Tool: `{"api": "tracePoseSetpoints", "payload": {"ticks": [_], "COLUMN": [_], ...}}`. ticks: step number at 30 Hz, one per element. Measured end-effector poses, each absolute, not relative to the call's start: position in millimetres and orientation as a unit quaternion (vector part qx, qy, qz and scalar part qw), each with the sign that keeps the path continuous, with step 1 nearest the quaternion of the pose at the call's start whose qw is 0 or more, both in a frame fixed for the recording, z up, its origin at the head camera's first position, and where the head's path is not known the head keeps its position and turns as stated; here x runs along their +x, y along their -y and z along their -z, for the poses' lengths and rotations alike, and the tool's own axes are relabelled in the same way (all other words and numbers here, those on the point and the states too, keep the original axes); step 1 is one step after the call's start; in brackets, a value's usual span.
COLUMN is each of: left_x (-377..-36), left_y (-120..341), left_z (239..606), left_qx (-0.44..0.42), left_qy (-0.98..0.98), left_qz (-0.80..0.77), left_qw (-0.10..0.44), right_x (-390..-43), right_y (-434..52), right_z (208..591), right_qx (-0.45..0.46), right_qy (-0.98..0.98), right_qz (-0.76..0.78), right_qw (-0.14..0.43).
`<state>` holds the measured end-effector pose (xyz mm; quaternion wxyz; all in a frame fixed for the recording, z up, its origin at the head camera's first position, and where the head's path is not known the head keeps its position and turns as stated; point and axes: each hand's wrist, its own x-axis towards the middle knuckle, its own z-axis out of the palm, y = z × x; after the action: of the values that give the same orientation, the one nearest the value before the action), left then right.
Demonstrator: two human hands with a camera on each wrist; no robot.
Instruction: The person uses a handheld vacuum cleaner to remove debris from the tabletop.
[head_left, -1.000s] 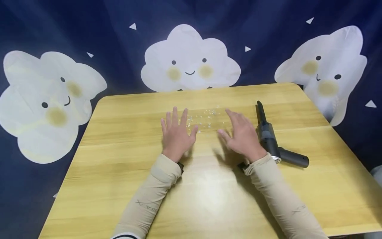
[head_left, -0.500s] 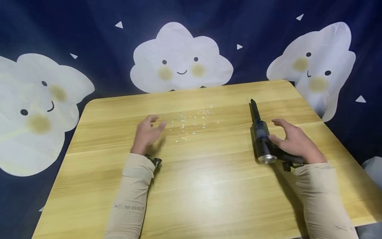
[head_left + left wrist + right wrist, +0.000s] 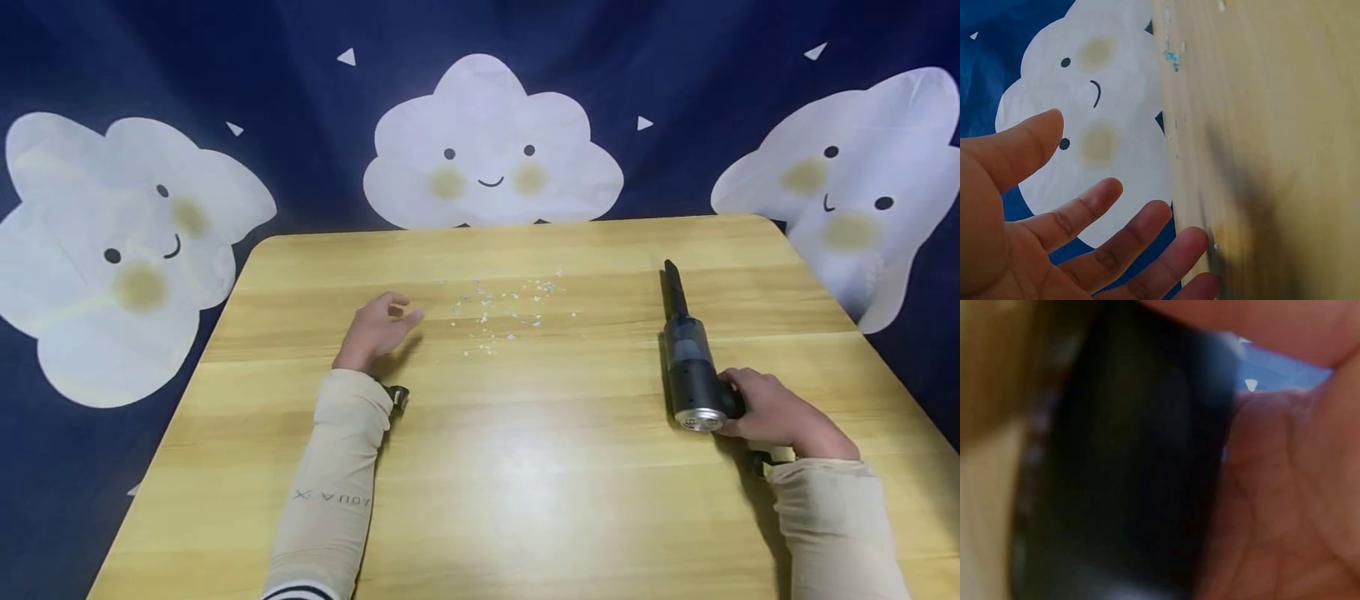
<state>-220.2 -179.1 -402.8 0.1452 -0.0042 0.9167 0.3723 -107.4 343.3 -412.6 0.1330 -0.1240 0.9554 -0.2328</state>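
- The right hand [image 3: 776,412], lower right of the head view, curls around the handle of a dark handheld vacuum [image 3: 690,367] lying on the tabletop [image 3: 525,500].
- The vacuum's long axis runs up the frame, nozzle pointing away from the person.
- Scattered crumbs [image 3: 502,312] lie up and left of the nozzle, at frame centre.
- The left hand [image 3: 375,329] rests relaxed and empty just left of the crumbs, nearer to them than the right.

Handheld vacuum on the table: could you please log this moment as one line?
right hand: grips handheld vacuum | left hand: open, beside paper scraps | vacuum lies on table
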Motion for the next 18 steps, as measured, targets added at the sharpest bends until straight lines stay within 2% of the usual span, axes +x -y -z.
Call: {"api": "tracePoseSetpoints", "payload": {"ticks": [4,11,18], "left_x": [-221.0,-221.9,-216.3], "left_y": [175.2,170.2,172.4], "left_z": [407.6,415.5,420.8], "left_qx": [0.001,-0.004,-0.002], "left_qy": [-0.919,-0.911,-0.899], "left_qz": [-0.365,-0.381,-0.414], "left_qw": [0.148,0.159,0.145], "right_x": [-108.5,-108.9,-119.7], "right_y": [-342.3,-335.3,-302.1], "right_z": [418.3,418.3,402.0], "right_qx": [-0.117,-0.079,0.023], "right_qy": [-0.963,-0.966,-0.914], "right_qz": [0.221,0.245,0.384], "right_qw": [0.102,0.008,-0.126]}}
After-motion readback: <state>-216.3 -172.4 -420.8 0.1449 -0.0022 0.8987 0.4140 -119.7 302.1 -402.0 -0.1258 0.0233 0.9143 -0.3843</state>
